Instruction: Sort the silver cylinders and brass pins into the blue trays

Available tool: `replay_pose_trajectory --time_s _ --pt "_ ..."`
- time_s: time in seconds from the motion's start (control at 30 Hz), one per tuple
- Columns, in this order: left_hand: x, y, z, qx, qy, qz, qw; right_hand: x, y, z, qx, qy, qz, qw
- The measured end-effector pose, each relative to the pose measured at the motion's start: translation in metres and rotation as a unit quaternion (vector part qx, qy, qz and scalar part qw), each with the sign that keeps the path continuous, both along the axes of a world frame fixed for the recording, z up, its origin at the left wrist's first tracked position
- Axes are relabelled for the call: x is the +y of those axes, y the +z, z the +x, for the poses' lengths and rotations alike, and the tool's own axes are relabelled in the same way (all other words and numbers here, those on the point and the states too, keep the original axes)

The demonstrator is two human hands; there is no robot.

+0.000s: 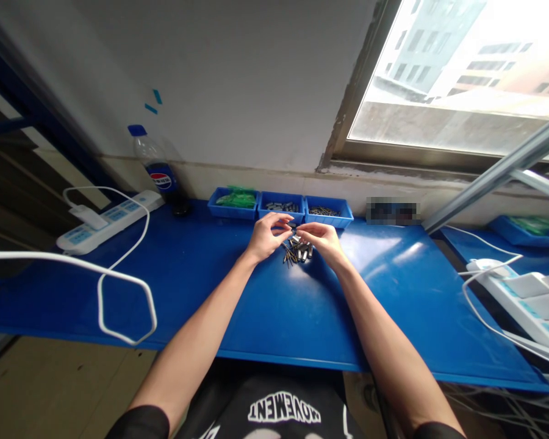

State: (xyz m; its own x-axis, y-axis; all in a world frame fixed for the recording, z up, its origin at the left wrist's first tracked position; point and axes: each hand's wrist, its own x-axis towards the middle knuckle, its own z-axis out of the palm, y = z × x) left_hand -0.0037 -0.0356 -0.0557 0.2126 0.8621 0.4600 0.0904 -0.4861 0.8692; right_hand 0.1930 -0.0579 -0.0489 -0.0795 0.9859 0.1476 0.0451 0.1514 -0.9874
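Note:
Both my hands meet above a small heap of metal parts on the blue table. My left hand has its fingers pinched together at the tips, close to a tiny metal piece between the two hands. My right hand is pinched too, its fingertips touching that same small piece; the piece is too small to name. The heap holds short silver pieces and thin dark pins, lying just under my fingers.
Three blue trays stand along the wall: one with green bits, one with grey parts, one with dark pins. A cola bottle, a white power strip with looping cable left, another strip right.

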Motion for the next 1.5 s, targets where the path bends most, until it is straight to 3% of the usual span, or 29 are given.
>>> replay_pose_trajectory --time_s 0.23,0.4,0.5,0.6,0.8,1.03,1.27,1.5 --pt "-0.001 0.005 -0.005 0.061 0.012 0.035 0.997 0.001 -0.001 0.002 -0.002 0.000 -0.003 1.000" --pt "0.005 0.010 -0.028 0.244 -0.006 0.093 0.965 0.006 -0.005 0.005 0.047 -0.114 0.060 0.991" --pt "0.008 0.009 -0.040 0.312 -0.029 0.066 0.947 0.009 -0.005 0.007 0.089 -0.156 0.096 0.979" --pt "0.011 0.003 -0.042 0.332 -0.039 0.040 0.942 0.009 -0.004 0.008 0.085 -0.160 0.089 0.979" --pt "0.016 -0.006 -0.039 0.329 -0.042 0.051 0.942 0.005 -0.001 0.008 0.040 -0.154 0.064 0.985" --pt "0.015 -0.003 -0.039 0.304 -0.036 0.037 0.951 0.006 -0.003 0.010 0.041 -0.147 0.056 0.987" --pt "0.008 0.001 -0.022 0.150 0.011 0.017 0.988 0.006 -0.002 0.008 0.024 -0.123 0.039 0.991" --pt "0.011 -0.007 -0.011 0.052 0.023 -0.015 0.998 0.004 -0.003 0.004 -0.021 -0.068 0.039 0.997"
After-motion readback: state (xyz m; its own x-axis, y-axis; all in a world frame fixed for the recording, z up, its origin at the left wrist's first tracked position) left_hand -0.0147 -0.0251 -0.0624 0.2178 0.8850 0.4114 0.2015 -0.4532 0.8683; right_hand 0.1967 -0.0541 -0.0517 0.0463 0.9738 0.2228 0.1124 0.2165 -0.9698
